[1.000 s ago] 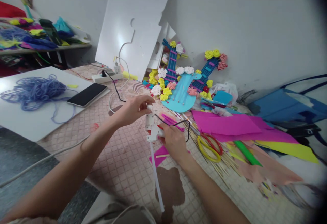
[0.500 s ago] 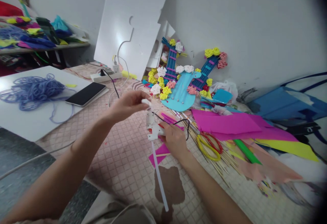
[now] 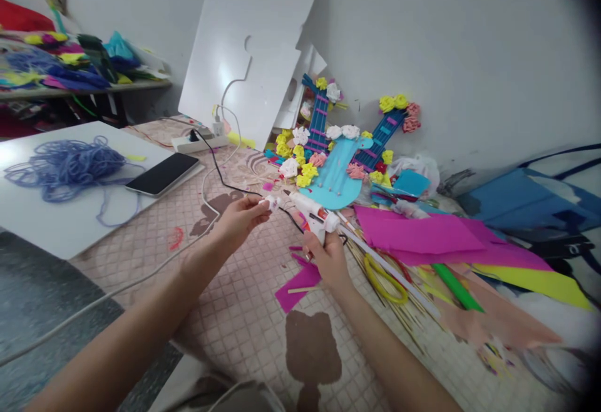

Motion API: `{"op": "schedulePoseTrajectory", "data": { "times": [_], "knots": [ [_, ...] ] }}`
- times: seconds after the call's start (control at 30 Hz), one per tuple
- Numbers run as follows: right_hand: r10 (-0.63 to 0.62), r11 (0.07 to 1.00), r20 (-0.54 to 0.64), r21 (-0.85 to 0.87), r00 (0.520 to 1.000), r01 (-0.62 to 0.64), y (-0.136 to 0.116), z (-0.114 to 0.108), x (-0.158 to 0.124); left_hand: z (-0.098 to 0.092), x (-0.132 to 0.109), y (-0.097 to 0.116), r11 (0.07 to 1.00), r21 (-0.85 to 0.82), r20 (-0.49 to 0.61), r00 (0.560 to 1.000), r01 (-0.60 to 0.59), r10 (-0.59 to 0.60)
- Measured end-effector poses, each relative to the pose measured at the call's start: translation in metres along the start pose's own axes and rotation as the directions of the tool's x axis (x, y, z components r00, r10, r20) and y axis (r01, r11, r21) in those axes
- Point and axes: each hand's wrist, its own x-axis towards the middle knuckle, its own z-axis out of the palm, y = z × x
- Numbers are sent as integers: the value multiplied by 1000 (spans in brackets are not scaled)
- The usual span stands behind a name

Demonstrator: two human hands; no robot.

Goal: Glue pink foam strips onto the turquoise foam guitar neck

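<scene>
My right hand [image 3: 328, 258] is closed round the handle of a white glue gun [image 3: 315, 213]. A long glue stick [image 3: 389, 266] sticks out of its back end toward the lower right. The gun's nozzle points left, at a small white paper flower [image 3: 271, 203] pinched in the fingertips of my left hand [image 3: 241, 221]. Nozzle and flower are close together; whether they touch I cannot tell. Behind them lies a light blue guitar-shaped cutout [image 3: 335, 177], with yellow, white and pink paper flowers about it.
On the left, a white board [image 3: 70, 224] carries a tangle of blue yarn [image 3: 66, 164] and a phone [image 3: 163, 173]. A power strip [image 3: 200, 143] stands behind. Magenta sheets [image 3: 422, 233], thin sticks and yellow scissors handles [image 3: 382, 280] lie right. A grey cable [image 3: 141, 283] crosses the table.
The glue gun has swung from pointing away from me to pointing left, its glue stick now trailing right. My left hand has come lower with the white flower.
</scene>
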Motion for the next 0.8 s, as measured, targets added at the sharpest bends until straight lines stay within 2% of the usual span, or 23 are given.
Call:
{"op": "schedulePoseTrajectory", "data": {
  "times": [0.17, 0.33, 0.43, 0.63, 0.73, 0.8],
  "knots": [
    [11, 983, 46, 185, 999, -19, -1, 3, 0, 22, -9, -12, 987, -91, 36, 991, 133, -130],
    [9, 978, 38, 206, 999, -17, -3, 3, 2, 33, -16, -17, 946, -238, 99, 975, 218, -200],
    [20, 981, 41, 190, 999, -27, -4, 3, 2, 35, -15, -21, 931, -301, 140, 975, 207, -172],
    [27, 992, 77, 121, 997, -36, -3, 4, 1, 36, -10, -22, 956, -245, 177, 977, 160, -118],
    [15, 995, 56, 98, 998, -20, -4, 5, -1, 37, -13, -19, 961, -233, 176, 979, 147, -107],
    [19, 988, 16, 150, 1000, -21, -5, 7, -2, 40, -17, -18, 957, -253, 163, 982, 138, -98]
  ]
}}
